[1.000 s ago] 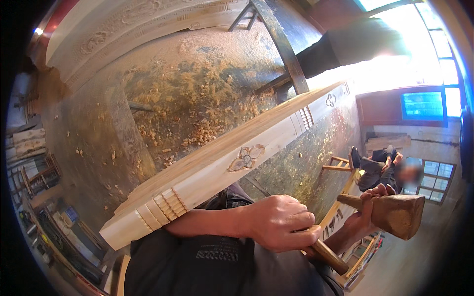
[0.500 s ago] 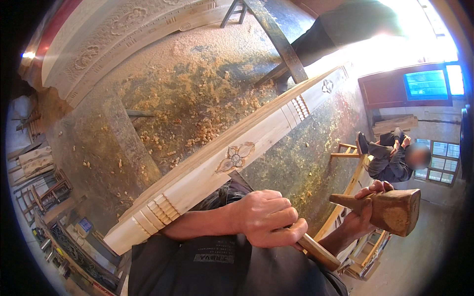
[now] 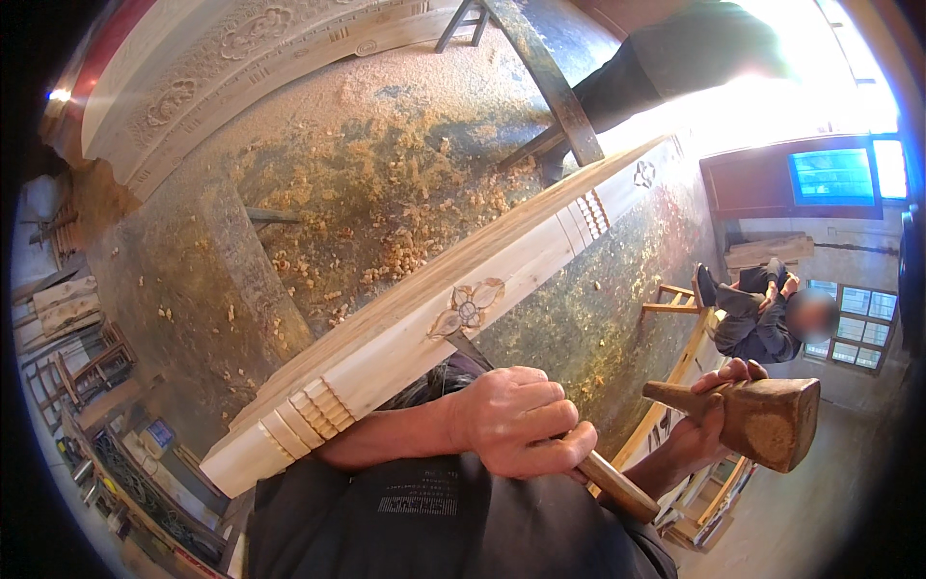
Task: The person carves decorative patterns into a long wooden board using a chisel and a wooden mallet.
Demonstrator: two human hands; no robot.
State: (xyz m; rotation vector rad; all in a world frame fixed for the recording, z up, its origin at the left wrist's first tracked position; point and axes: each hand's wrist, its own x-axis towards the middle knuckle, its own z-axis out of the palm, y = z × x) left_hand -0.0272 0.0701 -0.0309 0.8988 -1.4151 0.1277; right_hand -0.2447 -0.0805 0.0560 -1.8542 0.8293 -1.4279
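Two bare hands work well apart over a long pale wooden beam (image 3: 424,328) that runs from near left to far right across the scene. The left hand (image 3: 521,420) is clenched tight round the wooden handle of a chisel (image 3: 608,482), whose dark blade slants up to the carved flower (image 3: 466,311) on the beam's near face. The right hand (image 3: 709,415), off to the right and away from the beam, is closed on the handle of a wooden mallet (image 3: 762,420), its blocky head pointing right. Grooved bands (image 3: 309,415) mark the beam near its left end, and more sit further right. Wood shavings (image 3: 405,193) litter the floor beyond. A seated person (image 3: 762,314) is at the far right, beside a wooden frame (image 3: 675,299)
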